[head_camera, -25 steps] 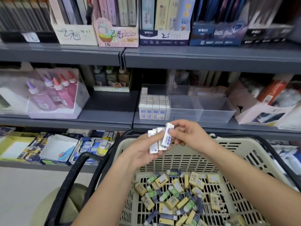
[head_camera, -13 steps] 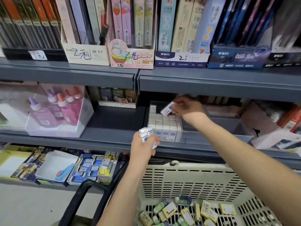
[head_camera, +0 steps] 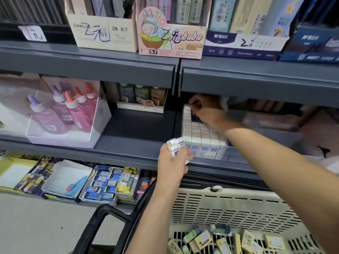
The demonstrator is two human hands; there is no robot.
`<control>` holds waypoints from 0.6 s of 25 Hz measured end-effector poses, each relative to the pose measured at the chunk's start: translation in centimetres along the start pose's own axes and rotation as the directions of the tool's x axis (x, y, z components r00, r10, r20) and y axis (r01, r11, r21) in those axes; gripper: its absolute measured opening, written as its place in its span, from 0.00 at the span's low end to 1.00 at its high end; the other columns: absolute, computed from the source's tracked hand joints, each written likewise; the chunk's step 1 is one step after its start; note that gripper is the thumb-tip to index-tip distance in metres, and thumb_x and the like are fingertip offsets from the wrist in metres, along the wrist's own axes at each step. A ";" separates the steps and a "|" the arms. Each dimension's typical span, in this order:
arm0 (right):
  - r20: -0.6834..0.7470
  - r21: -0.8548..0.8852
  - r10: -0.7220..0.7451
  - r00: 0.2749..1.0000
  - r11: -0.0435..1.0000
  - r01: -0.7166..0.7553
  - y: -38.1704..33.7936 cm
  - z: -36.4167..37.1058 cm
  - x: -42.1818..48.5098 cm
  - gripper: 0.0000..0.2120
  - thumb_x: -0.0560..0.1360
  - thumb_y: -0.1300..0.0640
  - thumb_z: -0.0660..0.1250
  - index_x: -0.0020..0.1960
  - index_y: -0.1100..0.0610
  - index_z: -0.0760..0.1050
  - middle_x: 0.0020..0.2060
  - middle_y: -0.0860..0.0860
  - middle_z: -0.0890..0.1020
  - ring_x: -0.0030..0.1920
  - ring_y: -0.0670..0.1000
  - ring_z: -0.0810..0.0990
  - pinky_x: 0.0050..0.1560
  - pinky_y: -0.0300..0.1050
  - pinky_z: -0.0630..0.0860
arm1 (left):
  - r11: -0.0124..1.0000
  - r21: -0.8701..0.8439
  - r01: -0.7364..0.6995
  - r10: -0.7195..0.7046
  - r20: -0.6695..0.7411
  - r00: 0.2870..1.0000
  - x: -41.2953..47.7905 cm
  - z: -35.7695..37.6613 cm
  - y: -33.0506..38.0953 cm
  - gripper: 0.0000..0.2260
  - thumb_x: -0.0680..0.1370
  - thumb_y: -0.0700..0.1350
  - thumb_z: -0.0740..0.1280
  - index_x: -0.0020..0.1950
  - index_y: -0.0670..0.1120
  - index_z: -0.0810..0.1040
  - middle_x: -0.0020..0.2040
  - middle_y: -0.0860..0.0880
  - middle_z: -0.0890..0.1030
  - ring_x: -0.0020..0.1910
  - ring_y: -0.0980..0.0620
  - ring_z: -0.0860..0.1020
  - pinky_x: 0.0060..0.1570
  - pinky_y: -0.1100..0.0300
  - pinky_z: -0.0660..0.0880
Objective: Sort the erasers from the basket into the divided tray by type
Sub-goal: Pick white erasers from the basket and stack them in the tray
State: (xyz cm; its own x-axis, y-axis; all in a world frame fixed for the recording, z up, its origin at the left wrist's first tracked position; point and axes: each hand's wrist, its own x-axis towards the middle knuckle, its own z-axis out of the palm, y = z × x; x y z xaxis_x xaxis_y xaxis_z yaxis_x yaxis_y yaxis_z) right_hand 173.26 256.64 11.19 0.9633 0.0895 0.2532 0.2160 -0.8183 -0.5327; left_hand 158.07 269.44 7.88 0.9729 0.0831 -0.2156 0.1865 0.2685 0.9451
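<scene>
A clear divided tray (head_camera: 266, 143) stands on the middle shelf. Its left compartment is packed with rows of white and blue erasers (head_camera: 203, 136). My right hand (head_camera: 206, 110) reaches to the back of that compartment, fingers pinched on a white eraser (head_camera: 187, 108) at the far end of the left column. In front of the tray, my left hand (head_camera: 173, 162) is raised and grips a small bunch of white and blue erasers (head_camera: 175, 144). Below, the cream basket (head_camera: 229, 208) holds several yellow and green erasers (head_camera: 220, 241).
The upper shelf's grey edge (head_camera: 256, 83) hangs just above my right hand. A clear box of glue bottles (head_camera: 69, 114) stands on the left of the same shelf. The basket's black handle (head_camera: 102, 217) juts out lower left. Boxes of erasers (head_camera: 106, 184) fill the lower shelf.
My right hand took one white eraser from the bunch, carried it up over the tray and down to the back of the left compartment. My left hand rose with the rest toward the shelf.
</scene>
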 end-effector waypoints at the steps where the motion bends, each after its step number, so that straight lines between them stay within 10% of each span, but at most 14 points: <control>1: 0.017 -0.021 0.021 1.000 1.000 -0.020 0.0 0.4 0.1 0.07 0.76 0.61 0.62 0.53 0.60 0.76 0.51 0.57 0.81 0.53 0.57 0.78 0.54 0.43 0.72 | 1.000 -0.004 0.008 -0.008 0.000 1.000 0.0 0.0 0.0 0.04 0.76 0.40 0.64 0.49 0.48 0.72 0.34 0.54 0.81 0.37 0.55 0.79 0.26 0.66 0.68; 10: 0.093 0.050 -0.048 0.995 0.998 0.044 -1.9 -2.8 -3.2 0.08 0.77 0.54 0.62 0.54 0.53 0.78 0.48 0.48 0.81 0.48 0.47 0.78 0.50 0.39 0.71 | 0.999 -0.046 0.025 -0.022 0.050 0.998 -0.3 -0.4 0.3 0.08 0.76 0.45 0.68 0.53 0.46 0.74 0.46 0.48 0.82 0.42 0.53 0.83 0.27 0.65 0.69; 15: 0.395 0.193 -0.062 0.917 0.981 -0.017 -3.5 -4.3 -8.8 0.07 0.74 0.47 0.65 0.41 0.47 0.78 0.36 0.45 0.82 0.33 0.41 0.79 0.41 0.41 0.77 | 0.999 -0.015 0.032 -0.031 0.063 0.998 -0.4 -0.2 0.5 0.07 0.76 0.45 0.68 0.52 0.47 0.74 0.44 0.48 0.83 0.38 0.55 0.83 0.26 0.66 0.70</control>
State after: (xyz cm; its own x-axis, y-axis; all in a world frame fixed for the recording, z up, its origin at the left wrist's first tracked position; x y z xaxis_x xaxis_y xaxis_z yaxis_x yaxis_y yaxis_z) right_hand 163.36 256.29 14.36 0.9326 0.3568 -0.0539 0.2262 -0.6946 -0.6829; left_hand 157.75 269.71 8.39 0.9734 0.0140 -0.2287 0.2153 0.2856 0.9339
